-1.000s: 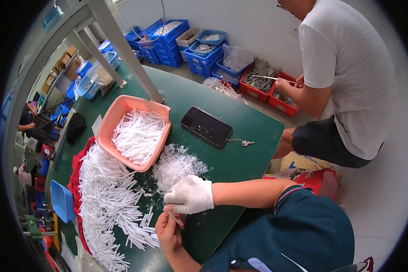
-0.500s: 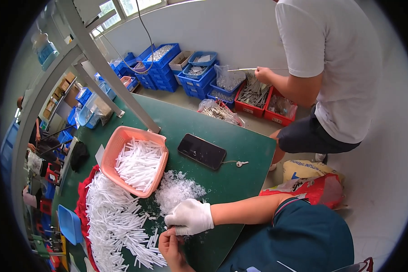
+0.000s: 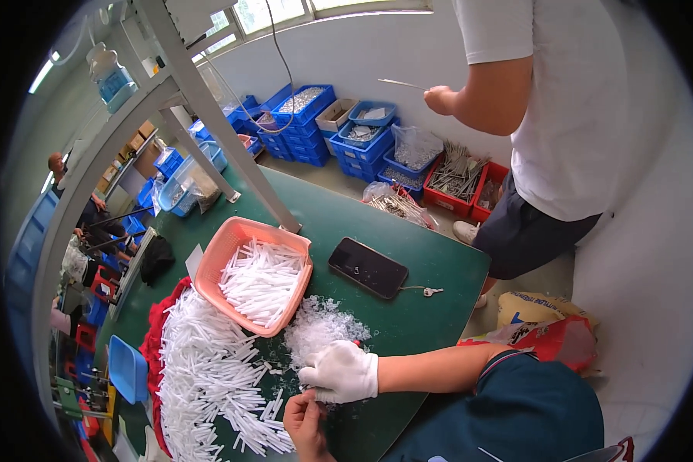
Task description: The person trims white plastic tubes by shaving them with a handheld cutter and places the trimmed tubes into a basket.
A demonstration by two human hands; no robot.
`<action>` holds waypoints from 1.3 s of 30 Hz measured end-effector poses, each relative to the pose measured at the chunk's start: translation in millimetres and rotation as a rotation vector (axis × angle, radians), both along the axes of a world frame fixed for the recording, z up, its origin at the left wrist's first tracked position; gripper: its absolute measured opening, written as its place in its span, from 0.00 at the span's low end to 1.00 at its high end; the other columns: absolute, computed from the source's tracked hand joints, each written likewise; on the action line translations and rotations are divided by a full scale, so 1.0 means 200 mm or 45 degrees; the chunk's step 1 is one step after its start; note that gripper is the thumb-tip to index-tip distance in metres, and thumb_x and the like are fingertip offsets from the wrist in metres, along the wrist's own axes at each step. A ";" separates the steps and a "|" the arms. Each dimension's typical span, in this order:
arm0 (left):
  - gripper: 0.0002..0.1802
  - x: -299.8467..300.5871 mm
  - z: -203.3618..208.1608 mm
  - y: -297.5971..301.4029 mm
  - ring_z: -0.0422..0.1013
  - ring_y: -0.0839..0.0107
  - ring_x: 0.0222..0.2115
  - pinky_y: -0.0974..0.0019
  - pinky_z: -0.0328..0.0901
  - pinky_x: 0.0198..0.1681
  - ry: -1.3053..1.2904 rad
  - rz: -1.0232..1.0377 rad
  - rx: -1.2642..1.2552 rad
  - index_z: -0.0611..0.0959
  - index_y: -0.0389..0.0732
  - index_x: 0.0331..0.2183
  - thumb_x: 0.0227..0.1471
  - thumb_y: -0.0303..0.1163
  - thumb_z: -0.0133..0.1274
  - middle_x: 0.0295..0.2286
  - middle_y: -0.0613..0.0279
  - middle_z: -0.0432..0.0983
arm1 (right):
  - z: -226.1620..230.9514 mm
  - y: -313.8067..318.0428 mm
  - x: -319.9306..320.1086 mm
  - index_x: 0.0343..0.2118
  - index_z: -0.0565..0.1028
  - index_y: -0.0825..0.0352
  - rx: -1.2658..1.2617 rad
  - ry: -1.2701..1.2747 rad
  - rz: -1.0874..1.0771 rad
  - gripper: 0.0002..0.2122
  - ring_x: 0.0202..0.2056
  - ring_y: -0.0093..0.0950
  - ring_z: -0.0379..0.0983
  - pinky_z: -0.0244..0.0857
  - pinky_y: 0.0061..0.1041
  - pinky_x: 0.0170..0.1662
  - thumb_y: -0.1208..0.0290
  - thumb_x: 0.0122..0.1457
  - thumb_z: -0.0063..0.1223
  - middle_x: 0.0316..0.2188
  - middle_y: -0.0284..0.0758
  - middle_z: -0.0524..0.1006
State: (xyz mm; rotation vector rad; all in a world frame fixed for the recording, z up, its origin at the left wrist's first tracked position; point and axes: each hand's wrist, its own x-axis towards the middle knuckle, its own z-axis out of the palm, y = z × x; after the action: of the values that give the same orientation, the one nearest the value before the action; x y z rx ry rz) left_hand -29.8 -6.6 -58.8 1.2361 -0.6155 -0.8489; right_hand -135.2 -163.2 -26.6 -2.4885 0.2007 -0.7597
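My right hand (image 3: 339, 373), in a white glove, is closed over the green table, with a small red tip (image 3: 357, 343) showing past its knuckles; the rest of that object is hidden. Right below it is my bare left hand (image 3: 306, 425), thumb and fingers pinched together against the glove's fingertips. Whatever the pinch holds is too small to make out. A heap of clear-white plastic scraps (image 3: 321, 326) lies just beyond the glove. Left of my hands spreads a large pile of short white plastic tubes (image 3: 208, 369). More such tubes fill a pink plastic basket (image 3: 206, 269) behind the pile.
A black phone (image 3: 368, 267) with a key (image 3: 433, 291) lies on the green table (image 3: 439, 262). Red cloth (image 3: 155, 331) and a blue tray (image 3: 126, 369) edge the pile. A metal post (image 3: 223, 115) rises behind the basket. Another person (image 3: 550, 115) stands beyond the table, holding a thin rod.
The whole scene has shifted right in the picture as the view turned. The other person's arm and rod have moved higher. A red tip now shows beside my glove; my hands stay together.
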 end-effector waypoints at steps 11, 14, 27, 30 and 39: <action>0.02 -0.04 0.05 0.00 0.60 0.83 0.19 0.80 0.55 0.24 -0.378 0.121 0.218 0.73 0.36 0.28 0.51 0.24 0.49 0.19 0.70 0.66 | -0.02 0.01 -0.02 0.24 0.68 0.66 0.163 0.116 0.159 0.13 0.25 0.43 0.70 0.64 0.38 0.27 0.59 0.56 0.46 0.18 0.41 0.69; 0.03 -0.02 0.03 0.03 0.60 0.84 0.19 0.81 0.54 0.23 -0.330 0.245 0.162 0.74 0.35 0.31 0.52 0.24 0.50 0.20 0.70 0.68 | -0.06 0.00 0.01 0.27 0.71 0.68 0.460 0.042 0.318 0.14 0.26 0.43 0.70 0.65 0.34 0.29 0.60 0.57 0.46 0.21 0.43 0.71; 0.08 0.00 0.06 0.00 0.62 0.84 0.21 0.80 0.56 0.25 0.051 0.102 0.053 0.75 0.35 0.35 0.54 0.29 0.49 0.21 0.70 0.68 | -0.02 -0.05 0.04 0.33 0.71 0.70 1.530 0.161 0.219 0.09 0.29 0.14 0.61 0.59 0.16 0.33 0.71 0.52 0.56 0.26 0.26 0.69; 0.08 -0.01 0.05 0.01 0.61 0.85 0.21 0.80 0.55 0.24 0.005 0.055 0.110 0.75 0.34 0.35 0.54 0.29 0.49 0.21 0.71 0.68 | 0.00 -0.03 0.04 0.35 0.72 0.70 1.554 0.222 0.247 0.10 0.29 0.14 0.62 0.59 0.16 0.33 0.70 0.52 0.56 0.27 0.26 0.70; 0.16 0.01 0.07 0.00 0.67 0.82 0.28 0.79 0.61 0.30 0.018 0.074 0.009 0.72 0.35 0.44 0.50 0.22 0.47 0.28 0.66 0.71 | 0.02 -0.04 0.05 0.30 0.72 0.69 1.652 0.226 0.018 0.08 0.18 0.14 0.60 0.53 0.14 0.21 0.71 0.51 0.56 0.19 0.26 0.68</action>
State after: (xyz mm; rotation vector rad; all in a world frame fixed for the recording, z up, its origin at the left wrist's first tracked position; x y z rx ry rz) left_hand -28.7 -5.6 -44.5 1.2478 -0.5630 -0.8109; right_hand -125.7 -171.4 -22.8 -1.2953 0.5315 -0.2185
